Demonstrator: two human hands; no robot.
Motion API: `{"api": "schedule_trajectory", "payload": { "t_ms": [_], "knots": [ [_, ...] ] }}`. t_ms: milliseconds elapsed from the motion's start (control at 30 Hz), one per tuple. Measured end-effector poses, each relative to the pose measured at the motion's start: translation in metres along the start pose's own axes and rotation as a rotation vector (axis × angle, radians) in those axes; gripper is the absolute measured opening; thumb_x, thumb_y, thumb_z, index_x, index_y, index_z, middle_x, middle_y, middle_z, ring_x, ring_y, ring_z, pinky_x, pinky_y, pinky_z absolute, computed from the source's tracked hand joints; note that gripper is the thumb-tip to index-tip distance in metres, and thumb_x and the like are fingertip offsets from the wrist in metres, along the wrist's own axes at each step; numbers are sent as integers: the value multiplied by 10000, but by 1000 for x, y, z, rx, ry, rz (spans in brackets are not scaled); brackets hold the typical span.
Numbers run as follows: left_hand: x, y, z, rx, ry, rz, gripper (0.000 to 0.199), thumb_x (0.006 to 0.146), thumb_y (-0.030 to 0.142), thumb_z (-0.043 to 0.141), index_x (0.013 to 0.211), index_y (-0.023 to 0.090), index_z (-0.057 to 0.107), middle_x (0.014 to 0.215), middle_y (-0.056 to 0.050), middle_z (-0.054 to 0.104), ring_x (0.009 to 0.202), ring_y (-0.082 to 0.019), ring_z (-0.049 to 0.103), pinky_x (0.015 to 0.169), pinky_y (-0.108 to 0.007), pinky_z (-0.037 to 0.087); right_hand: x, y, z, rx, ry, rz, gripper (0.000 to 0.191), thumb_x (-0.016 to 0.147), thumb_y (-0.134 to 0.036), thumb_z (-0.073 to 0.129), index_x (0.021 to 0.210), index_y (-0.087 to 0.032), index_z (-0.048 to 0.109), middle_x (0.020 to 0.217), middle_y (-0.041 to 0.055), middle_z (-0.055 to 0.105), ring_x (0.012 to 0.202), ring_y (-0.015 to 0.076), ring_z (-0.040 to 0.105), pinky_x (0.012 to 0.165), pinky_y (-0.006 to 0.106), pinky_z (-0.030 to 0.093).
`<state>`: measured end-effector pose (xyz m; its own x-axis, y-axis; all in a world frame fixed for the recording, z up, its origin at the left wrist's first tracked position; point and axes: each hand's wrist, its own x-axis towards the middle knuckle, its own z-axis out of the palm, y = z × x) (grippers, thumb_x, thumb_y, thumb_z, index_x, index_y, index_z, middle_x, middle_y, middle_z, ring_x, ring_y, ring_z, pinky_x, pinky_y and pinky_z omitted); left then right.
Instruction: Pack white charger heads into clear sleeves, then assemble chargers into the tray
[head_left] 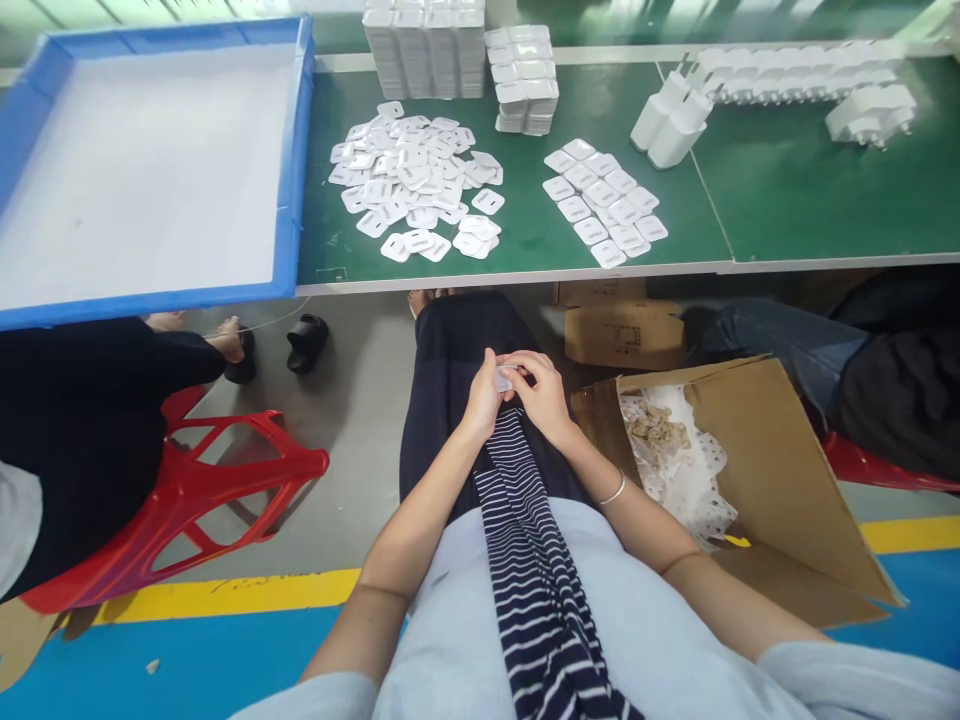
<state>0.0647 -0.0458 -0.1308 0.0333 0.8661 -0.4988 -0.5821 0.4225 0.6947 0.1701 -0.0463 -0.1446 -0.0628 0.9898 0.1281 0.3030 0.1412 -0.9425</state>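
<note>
Both forearms angle inward over the lap, where the left hand [482,398] and right hand [541,397] meet, fingertips pinching a small white plastic piece [502,380] between them. Just right sits an open cardboard box [780,470] of scraps. Beyond, the green surface [525,230] carries a loose heap of flat white covers [416,185] and a blue tray [289,180].
</note>
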Motion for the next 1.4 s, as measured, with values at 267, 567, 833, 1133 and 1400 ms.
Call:
{"api": "schedule_trajectory", "payload": {
  "t_ms": [267, 567, 833, 1133, 1400],
  "knots": [
    [0, 2, 0, -150, 111, -18, 309, 929, 429, 569, 817, 145, 615, 627, 29, 560, 475, -46, 459, 441, -169, 290, 5, 3, -5, -180, -181, -200, 110, 901, -242, 596, 898, -238, 706, 1187, 72, 674, 1208, 267, 523, 1082, 490, 400],
    [-30, 18, 8, -310, -30, -185, 154, 850, 265, 683, 848, 115, 651, 840, -53, 685, 808, -139, 679, 819, -267, 511, -1, -1, 1, -235, 197, -337, 188, 950, -216, 499, 912, -209, 682, 1125, 101, 677, 1101, 246, 588, 966, 463, 493],
    [-28, 7, 9, -202, 19, -16, 165, 822, 247, 716, 930, 122, 705, 848, -43, 721, 797, -133, 680, 825, -255, 496, -4, -10, 0, -267, 177, -375, 155, 917, -189, 546, 958, -218, 693, 1131, 101, 689, 1116, 258, 584, 973, 495, 501],
    [-26, 16, 1, -120, -112, 60, 369, 827, 320, 725, 1144, 152, 642, 1007, -95, 749, 895, -180, 716, 922, -329, 490, -3, -24, -12, -211, 114, -364, 138, 864, -205, 652, 976, -249, 719, 1247, 92, 652, 1211, 268, 539, 1025, 508, 466],
    [-24, 34, -19, 34, -478, -38, 368, 871, 419, 671, 1106, 144, 605, 929, -124, 751, 918, -225, 726, 825, -296, 522, 4, -49, -45, -17, -187, -261, 138, 780, -216, 764, 868, -226, 658, 1290, 87, 636, 1239, 262, 558, 1065, 486, 430]
  ]
}}
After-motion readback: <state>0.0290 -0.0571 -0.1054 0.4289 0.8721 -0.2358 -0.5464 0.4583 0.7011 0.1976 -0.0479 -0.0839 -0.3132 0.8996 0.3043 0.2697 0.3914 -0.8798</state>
